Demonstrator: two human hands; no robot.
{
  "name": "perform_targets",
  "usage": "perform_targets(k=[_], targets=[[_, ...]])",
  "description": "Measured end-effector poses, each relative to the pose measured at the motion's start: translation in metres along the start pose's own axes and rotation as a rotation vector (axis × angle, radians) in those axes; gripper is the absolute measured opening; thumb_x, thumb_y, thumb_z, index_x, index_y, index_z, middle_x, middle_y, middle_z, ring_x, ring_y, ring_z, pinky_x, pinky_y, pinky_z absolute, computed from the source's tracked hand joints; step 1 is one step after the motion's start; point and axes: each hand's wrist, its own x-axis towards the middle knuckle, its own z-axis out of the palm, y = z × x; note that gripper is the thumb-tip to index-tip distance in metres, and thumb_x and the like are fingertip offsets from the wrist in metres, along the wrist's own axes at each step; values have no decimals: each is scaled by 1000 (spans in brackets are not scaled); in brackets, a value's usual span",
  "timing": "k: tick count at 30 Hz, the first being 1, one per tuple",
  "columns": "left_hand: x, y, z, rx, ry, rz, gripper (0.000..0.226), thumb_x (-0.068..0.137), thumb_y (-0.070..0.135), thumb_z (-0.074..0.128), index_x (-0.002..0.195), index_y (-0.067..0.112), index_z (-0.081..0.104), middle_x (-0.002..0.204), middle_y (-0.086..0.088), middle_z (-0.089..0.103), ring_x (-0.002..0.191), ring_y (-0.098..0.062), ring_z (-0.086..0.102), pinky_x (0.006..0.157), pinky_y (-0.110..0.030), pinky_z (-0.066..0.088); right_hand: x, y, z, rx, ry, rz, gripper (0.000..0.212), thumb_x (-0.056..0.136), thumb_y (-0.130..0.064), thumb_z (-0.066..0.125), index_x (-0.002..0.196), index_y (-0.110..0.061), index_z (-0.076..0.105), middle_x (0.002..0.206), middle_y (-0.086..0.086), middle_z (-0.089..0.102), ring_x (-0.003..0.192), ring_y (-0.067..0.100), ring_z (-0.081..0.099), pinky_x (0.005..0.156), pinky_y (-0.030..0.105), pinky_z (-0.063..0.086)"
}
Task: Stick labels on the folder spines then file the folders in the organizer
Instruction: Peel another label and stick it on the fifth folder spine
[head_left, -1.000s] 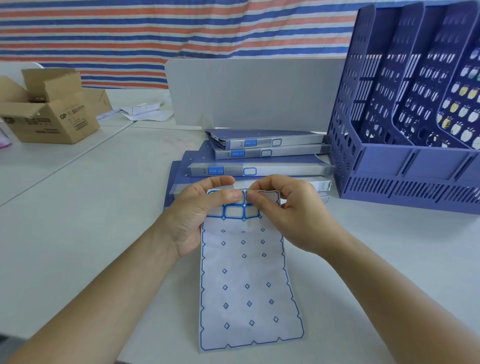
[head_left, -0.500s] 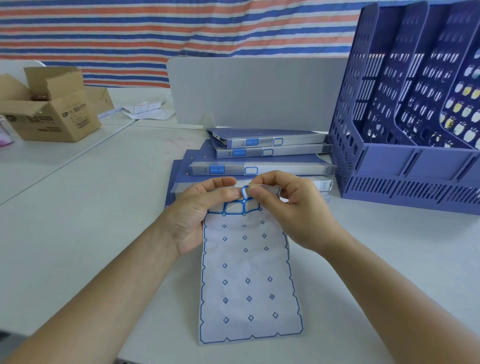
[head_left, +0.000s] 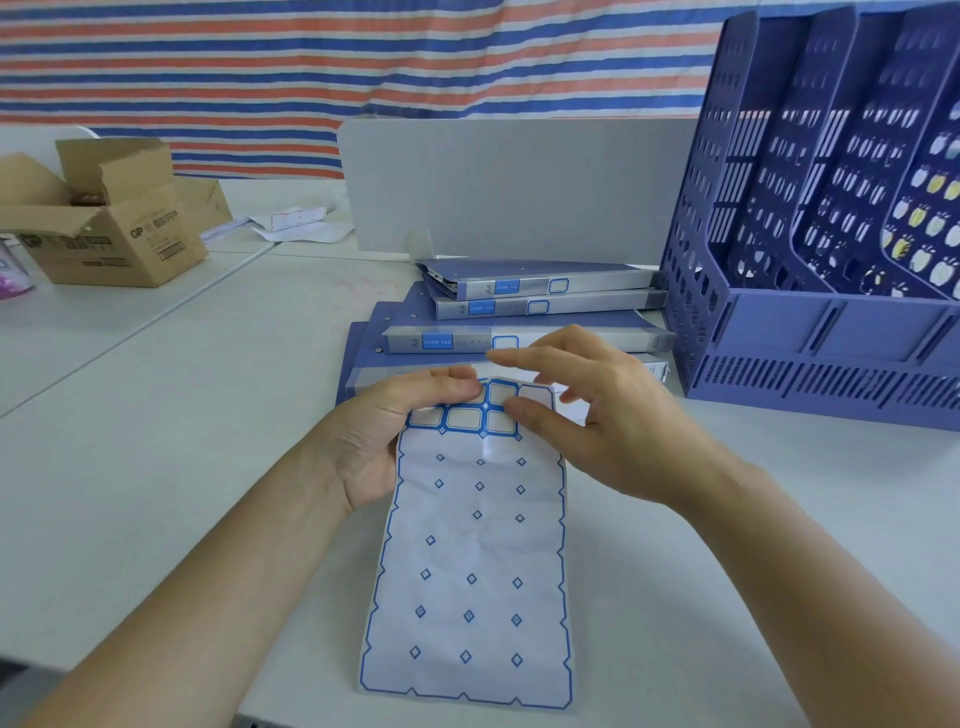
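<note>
I am holding the label sheet (head_left: 470, 545) just in front of the stack of folders (head_left: 524, 322), so each peeled label has only a short way to travel to a spine. My left hand (head_left: 387, 431) is pinching the sheet's top left corner, thumb pressing on the upper row of labels, which is keeping the backing taut while I am picking at it. My right hand (head_left: 587, 421) is hovering with loosely spread fingers over the top right of the sheet, thumb resting near the remaining blue-bordered labels (head_left: 464, 418); I cannot tell whether a label is stuck to a fingertip. Most of the sheet is already bare backing, showing only small blue diamonds. The folders are lying flat with spines turned toward me, I judge so the labels can go on without lifting anything; three spines are reading "A4" and a blue tag "LEVER FILE", each with a blue-bordered label beside it. The blue organizer (head_left: 821, 332) is standing right of the folders, touching them. Far left of the folders, a cardboard box (head_left: 114, 234) is showing "GP".
</note>
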Motion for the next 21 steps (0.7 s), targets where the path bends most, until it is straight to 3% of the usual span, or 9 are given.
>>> perform_targets(k=[5,8,11,16,21], targets=[[2,0,-4,54,-74,-88,61,77,8,69,136,2,53,130,-23,62,120,-39,60,96,-49,52,-2,-4,-2,-98,28,-119,29,93,-42,62,122,-49,62,109,-16,57,74,12,57,59,36,51],[4,-2,-5,69,-70,-103,52,76,11,67,127,3,62,122,-21,67,110,-35,66,93,-46,55,-3,-6,-5,-225,63,-172,23,92,-42,65,115,-44,67,106,-13,62,65,3,47,52,27,43],[5,-2,-4,77,-53,-112,37,76,12,67,112,7,71,115,-19,71,98,-32,70,89,-43,56,-3,-9,-8,-346,76,-229,21,89,-41,68,110,-40,70,104,-10,64,72,9,60,48,23,37],[4,-3,-5,131,-71,-143,46,79,14,64,125,6,65,119,-20,69,101,-33,69,93,-44,53,-4,-13,-8,-398,49,-296,25,92,-37,62,116,-42,66,106,-10,64,74,15,67,43,26,42],[5,-2,-4,93,-32,-156,42,80,11,66,122,4,64,114,-19,70,92,-33,69,90,-43,53,-3,-13,-9,-407,35,-297,15,91,-36,66,105,-37,71,106,-9,65,70,18,68,43,23,37]])
